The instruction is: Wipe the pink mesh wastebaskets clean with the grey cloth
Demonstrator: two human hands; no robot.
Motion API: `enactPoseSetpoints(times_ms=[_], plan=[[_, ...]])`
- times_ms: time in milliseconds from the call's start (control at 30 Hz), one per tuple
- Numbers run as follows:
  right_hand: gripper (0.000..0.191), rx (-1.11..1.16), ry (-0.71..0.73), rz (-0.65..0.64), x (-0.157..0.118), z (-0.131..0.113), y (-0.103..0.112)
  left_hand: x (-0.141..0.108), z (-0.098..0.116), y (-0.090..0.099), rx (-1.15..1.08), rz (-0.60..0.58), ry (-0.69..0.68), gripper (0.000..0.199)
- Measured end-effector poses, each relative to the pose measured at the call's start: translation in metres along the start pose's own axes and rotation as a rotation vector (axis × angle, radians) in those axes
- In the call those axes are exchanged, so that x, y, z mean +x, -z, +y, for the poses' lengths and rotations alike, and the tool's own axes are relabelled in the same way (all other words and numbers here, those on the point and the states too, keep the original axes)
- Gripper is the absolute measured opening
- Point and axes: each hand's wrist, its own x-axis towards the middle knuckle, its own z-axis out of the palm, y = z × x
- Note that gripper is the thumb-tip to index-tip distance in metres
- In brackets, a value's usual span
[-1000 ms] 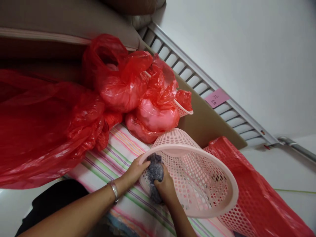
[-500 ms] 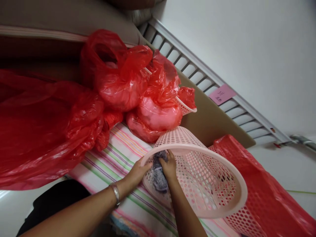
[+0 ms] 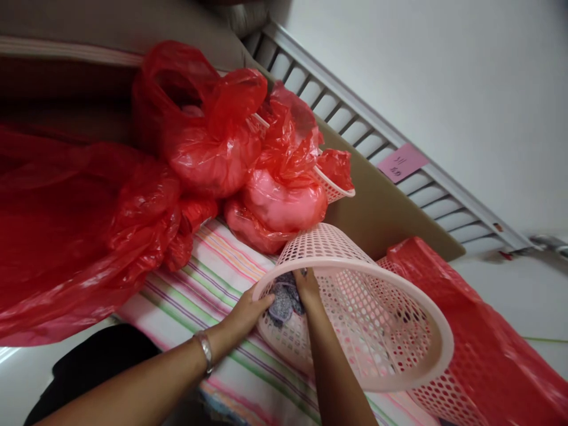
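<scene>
A pale pink plastic basket (image 3: 335, 263) with round holes lies tipped on its side, its mouth facing me. My left hand (image 3: 248, 309) is closed on the left of its rim, thumb inside and fingers behind the wall. Reaching into the mouth, my right hand (image 3: 307, 289) is closed on a fuzzy grey cloth piece (image 3: 280, 300), which looks like a sock; the fingertips are partly hidden. The cloth rests against the basket's inner left wall, close to my left thumb.
Knotted red plastic bags (image 3: 284, 201) with pink contents sit behind the basket on a striped cloth (image 3: 213, 260). A large red bag (image 3: 80, 236) spreads at left. Another red-covered basket (image 3: 479, 331) stands at right. Beyond are a slatted rail (image 3: 337, 112) and a pink note (image 3: 403, 163).
My right hand has moved deeper and slightly up inside the basket, and the grey cloth has shifted upward and bunched. My left hand stays on the rim.
</scene>
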Motion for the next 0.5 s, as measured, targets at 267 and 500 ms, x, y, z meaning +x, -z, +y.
enactPoseSetpoints(times_ms=[267,500], plan=[[0.034,0.007,0.341,-0.043,0.019,0.007,0.0,0.001,-0.001,0.001,0.005,0.008,0.008,0.052],[0.03,-0.015,0.302,-0.184,0.064,0.003,-0.009,-0.004,0.006,-0.004,-0.02,-0.006,0.049,0.057]])
